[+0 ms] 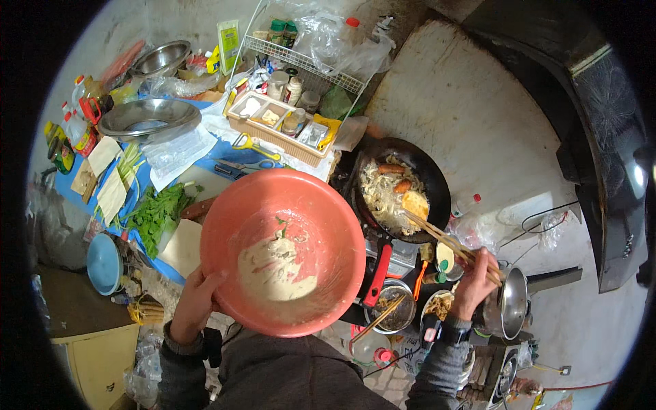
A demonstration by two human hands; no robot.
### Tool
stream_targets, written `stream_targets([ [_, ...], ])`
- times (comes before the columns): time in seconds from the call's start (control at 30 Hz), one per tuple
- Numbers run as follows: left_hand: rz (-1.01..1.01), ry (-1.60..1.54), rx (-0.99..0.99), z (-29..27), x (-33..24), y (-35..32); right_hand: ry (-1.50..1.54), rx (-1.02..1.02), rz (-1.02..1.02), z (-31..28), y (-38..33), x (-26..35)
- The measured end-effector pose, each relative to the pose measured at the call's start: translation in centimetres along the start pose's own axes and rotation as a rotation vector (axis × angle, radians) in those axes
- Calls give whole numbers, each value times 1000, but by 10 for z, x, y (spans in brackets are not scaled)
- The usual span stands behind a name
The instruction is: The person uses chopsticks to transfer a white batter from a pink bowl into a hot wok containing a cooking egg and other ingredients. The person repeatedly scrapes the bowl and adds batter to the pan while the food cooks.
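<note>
1. left hand (195,304): fingers curled around the lower-left rim of the orange bowl (328,205), thumb up over the edge, clamped on it; the bowl is held tilted toward the body.
2. orange bowl: large plastic basin, lifted clear of the worktop, directly right of the left fingers. a pale patch of batter residue (273,270) and a few green flecks lie on its inner wall; it looks nearly emptied.
3. right hand (475,283): fingers closed on the near ends of the chopsticks (444,239), watch at the wrist just below.
4. chopsticks: 1 wooden pair, running up and left from the right fingers, tips at the pale fried piece (415,203) in the wok.
5. wok (437,179): black, above-left of the right fingers, between the 2 hands; holds shredded pale food, 2 sausages (391,168) and the fried piece. red handle (377,273) points toward the body.
6. step in hand, judged: frying, with the piece being tended or turned while the bowl is kept aside.
7. next move, judged: calls for a steady pinch on the soft piece so it does not break, and a level bowl so residue does not drip.
8. beyond the left fingers: leafy greens (158,213), steel basin (147,117), compartment tray (277,126) of condiments.
</note>
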State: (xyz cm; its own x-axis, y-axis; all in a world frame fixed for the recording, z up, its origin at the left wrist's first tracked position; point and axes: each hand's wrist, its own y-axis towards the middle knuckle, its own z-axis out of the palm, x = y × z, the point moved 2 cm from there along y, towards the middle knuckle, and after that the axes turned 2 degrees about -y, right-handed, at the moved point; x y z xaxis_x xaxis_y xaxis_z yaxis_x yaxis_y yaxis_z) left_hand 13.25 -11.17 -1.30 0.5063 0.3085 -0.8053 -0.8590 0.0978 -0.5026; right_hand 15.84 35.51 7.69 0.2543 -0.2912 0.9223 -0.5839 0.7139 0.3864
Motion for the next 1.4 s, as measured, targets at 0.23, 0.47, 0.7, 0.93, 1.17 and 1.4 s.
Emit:
stream_targets([
  [0.23, -2, 30, -16, 6, 1, -6, -117, 121, -79, 43, 42, -59],
  [0.47, -1, -12, -52, 14, 3, -12, -242, 219, -78, 61, 48, -80],
  [0.7, 19, -30, -33, 18, 5, -5, -359, 273, -167, 73, 49, -97],
  [0.93, -14, -22, -36, 21, 4, -1, -188, 164, -25, 48, 47, -77],
  [1.17, 4, 77, 18, 25, -10, -1, 76, 252, 11, 46, 2, 1],
  [1.4, 80, 147, 180, 16, -16, 7, -128, 519, 116, 101, -83, 36],
])
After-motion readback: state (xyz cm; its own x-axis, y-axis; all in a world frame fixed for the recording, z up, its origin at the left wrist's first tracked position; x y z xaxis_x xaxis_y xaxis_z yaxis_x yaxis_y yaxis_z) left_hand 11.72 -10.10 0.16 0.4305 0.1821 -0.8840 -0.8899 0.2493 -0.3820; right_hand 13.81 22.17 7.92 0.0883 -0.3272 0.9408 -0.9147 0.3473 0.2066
